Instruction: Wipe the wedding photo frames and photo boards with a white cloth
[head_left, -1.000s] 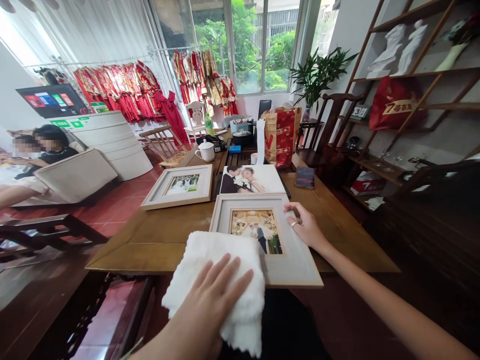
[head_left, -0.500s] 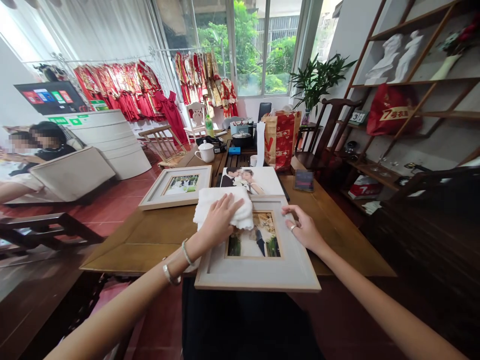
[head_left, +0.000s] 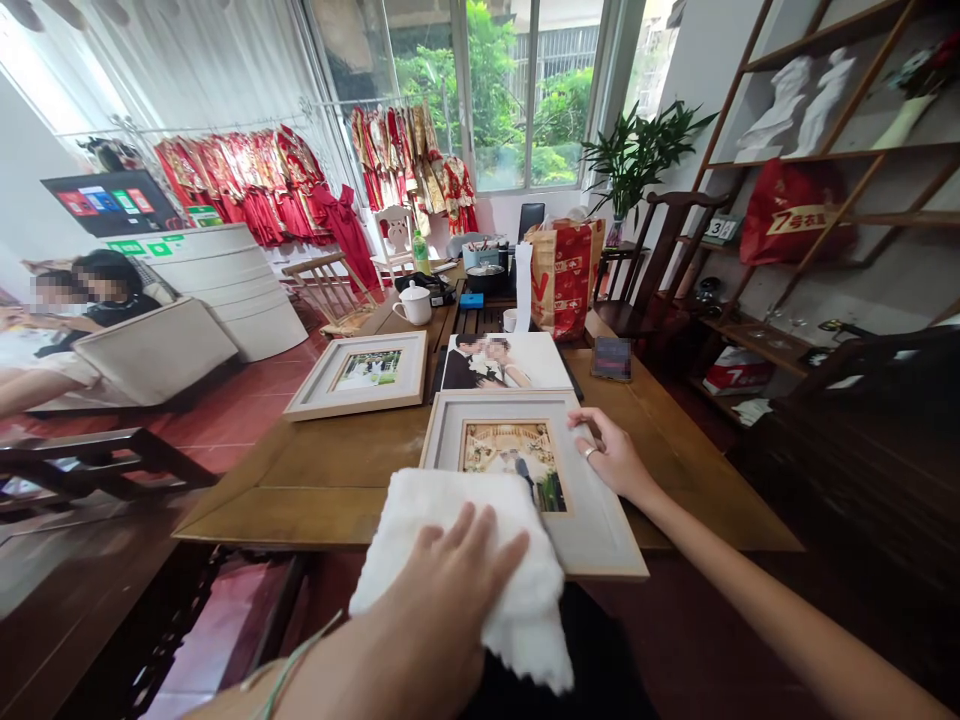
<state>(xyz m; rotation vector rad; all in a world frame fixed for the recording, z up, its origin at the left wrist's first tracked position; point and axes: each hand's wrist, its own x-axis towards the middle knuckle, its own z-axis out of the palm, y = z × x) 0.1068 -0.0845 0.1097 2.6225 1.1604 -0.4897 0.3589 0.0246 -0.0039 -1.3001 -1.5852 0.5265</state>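
A pale framed wedding photo (head_left: 592,520) lies flat at the near edge of the wooden table (head_left: 330,480), overhanging it slightly. My left hand (head_left: 442,590) presses flat, fingers spread, on a folded white cloth (head_left: 457,510) that covers the frame's near left corner. My right hand (head_left: 611,455) rests on the frame's right border with fingers curled down on it, a ring on one finger. The cloth's lower end hangs off the frame toward me.
A second framed photo (head_left: 360,372) and an unframed wedding print (head_left: 506,360) lie farther back. Beyond stand a phone (head_left: 610,358), a red gift bag (head_left: 566,275), a white mug (head_left: 415,301). Shelves at right, a dark chair (head_left: 90,465) at left, seated people on a sofa far left.
My left hand has drawn the white cloth from the frame's far left corner back across the glass to its near left corner. My right hand has stayed on the right border.
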